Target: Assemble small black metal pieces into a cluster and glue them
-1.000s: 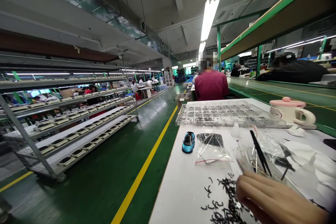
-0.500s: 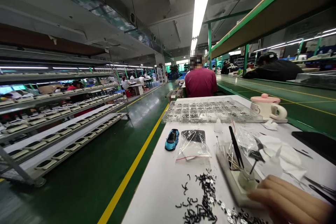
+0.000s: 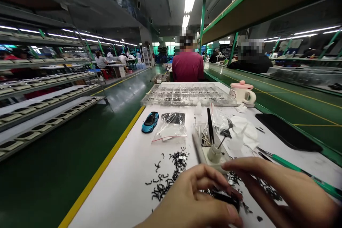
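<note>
Both my hands meet low over the white table [image 3: 125, 181]. My left hand [image 3: 195, 203] and my right hand [image 3: 278, 192] are closed together on a small black part [image 3: 226, 198] pinched between their fingers. Several small black curved pieces [image 3: 171, 172] lie scattered just left of the hands. Behind the hands stands a small tray [image 3: 199, 149] with a tiny jar, pins and black tweezers [image 3: 210, 125].
A blue toy car [image 3: 150, 121], a plastic bag of black parts [image 3: 172, 125], a clear compartment box [image 3: 187, 95], a pink-lidded mug [image 3: 242, 92], a black flat pad [image 3: 285, 131], a green-handled tool [image 3: 299, 169]. A person in a red shirt [image 3: 187, 66] sits ahead; racks stand across the green aisle.
The view has swung right and down. My left hand has come into view and joined my right hand, which moved in from the lower right; both now pinch a black part.
</note>
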`<state>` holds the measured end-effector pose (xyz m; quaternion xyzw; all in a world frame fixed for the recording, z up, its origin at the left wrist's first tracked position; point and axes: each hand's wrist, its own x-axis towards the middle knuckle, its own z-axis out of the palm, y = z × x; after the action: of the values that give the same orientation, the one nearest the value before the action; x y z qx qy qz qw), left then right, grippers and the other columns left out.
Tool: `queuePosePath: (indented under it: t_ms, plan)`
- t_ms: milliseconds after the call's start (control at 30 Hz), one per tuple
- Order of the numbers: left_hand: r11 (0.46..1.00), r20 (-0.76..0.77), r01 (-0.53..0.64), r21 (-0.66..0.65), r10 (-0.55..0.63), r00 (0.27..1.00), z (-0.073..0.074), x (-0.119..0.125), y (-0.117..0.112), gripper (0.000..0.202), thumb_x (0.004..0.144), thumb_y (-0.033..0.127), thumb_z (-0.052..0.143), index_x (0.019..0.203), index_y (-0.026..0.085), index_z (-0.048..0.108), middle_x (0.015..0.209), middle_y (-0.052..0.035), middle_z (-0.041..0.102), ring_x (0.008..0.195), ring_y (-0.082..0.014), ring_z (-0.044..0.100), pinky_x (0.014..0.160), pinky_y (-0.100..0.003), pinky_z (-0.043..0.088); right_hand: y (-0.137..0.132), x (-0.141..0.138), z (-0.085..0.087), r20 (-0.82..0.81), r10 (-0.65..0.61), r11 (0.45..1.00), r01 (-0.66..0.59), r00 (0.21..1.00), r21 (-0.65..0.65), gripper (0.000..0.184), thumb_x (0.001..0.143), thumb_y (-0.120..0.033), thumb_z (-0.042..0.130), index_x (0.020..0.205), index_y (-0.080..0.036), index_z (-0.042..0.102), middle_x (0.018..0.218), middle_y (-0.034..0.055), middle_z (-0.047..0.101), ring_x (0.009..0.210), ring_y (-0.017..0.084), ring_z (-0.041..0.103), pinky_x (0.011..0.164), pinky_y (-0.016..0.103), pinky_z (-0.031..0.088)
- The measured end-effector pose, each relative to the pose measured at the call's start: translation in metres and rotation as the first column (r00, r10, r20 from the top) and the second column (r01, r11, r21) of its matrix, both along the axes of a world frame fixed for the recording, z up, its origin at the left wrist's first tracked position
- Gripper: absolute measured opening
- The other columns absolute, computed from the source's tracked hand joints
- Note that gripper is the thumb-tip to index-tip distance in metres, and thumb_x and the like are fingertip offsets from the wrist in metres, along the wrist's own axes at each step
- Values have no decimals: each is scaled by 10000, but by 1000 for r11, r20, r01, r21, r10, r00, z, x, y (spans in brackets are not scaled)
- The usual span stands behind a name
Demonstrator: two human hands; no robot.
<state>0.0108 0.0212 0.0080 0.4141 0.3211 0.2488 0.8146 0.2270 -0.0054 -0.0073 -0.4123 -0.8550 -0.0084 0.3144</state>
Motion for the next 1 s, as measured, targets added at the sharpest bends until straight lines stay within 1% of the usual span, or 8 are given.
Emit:
queuePosePath:
  t_ms: [167, 267, 400, 500, 633, 800, 867, 1000]
  plan:
    - [998, -31, -49, 50, 51, 998, 1, 3, -1, 354, 759, 417, 740, 858, 141, 543, 913, -61, 638, 745, -172, 674, 638, -254, 534, 0, -8, 6, -64, -45, 998, 47, 997, 30, 258, 961, -168, 464, 1206, -248, 478, 948, -17, 689, 771, 109, 689, 710, 146, 558]
    - [990, -63, -60, 125, 68, 996, 3, 1, -3, 321, 780, 335, 746, 905, 148, 516, 861, -29, 634, 729, -131, 641, 706, -252, 509, -2, -9, 8, -42, -7, 999, 9, 999, 41, 248, 969, -149, 443, 1193, -245, 492, 988, -7, 685, 818, 104, 678, 703, 148, 537]
    - [989, -135, -71, 133, 89, 987, 3, -1, -4, 345, 802, 254, 728, 1023, 184, 472, 661, 49, 599, 655, -86, 591, 661, -189, 421, -5, -11, 13, -81, 23, 999, -21, 996, 31, 239, 950, -156, 507, 1178, -230, 512, 1001, 12, 671, 829, 117, 665, 679, 163, 521]
    - [984, -125, -132, 120, 147, 981, 5, -1, -3, 361, 761, 192, 751, 979, 195, 463, 739, 51, 614, 675, -73, 578, 635, -166, 405, -6, -19, 19, -149, 47, 998, -40, 988, 49, 130, 938, -155, 525, 1047, -220, 551, 945, 17, 651, 834, 114, 648, 710, 161, 515]
    - [982, -138, -137, 132, 155, 978, 9, -1, -2, 350, 693, 135, 784, 922, 172, 523, 743, 50, 591, 669, -63, 553, 624, -154, 408, -8, -28, 22, -166, 59, 998, -54, 984, 35, 89, 937, -158, 510, 950, -227, 565, 864, 29, 592, 779, 132, 613, 633, 196, 512]
    - [950, -93, -173, 259, 203, 975, 8, -1, -6, 283, 717, 153, 758, 927, 180, 570, 1029, -33, 644, 942, -168, 597, 787, -257, 510, -8, -28, 20, -149, 55, 997, -48, 987, 53, 107, 948, -170, 500, 972, -228, 586, 840, 41, 567, 742, 140, 597, 583, 204, 510]
    - [945, -87, -174, 276, 205, 975, 8, -1, -6, 263, 737, 169, 755, 929, 191, 575, 1026, -28, 639, 989, -181, 601, 815, -263, 521, -7, -28, 21, -141, 50, 997, -41, 989, 66, 96, 948, -179, 505, 970, -227, 585, 832, 45, 567, 733, 146, 595, 568, 210, 511]
    - [959, -101, -216, 183, 237, 966, 11, 0, -4, 357, 647, 140, 817, 894, 199, 566, 892, 27, 594, 745, -101, 612, 674, -177, 505, -9, -30, 23, -151, 61, 997, -54, 987, 45, 102, 938, -139, 518, 964, -220, 574, 817, 38, 564, 725, 143, 589, 583, 222, 507]
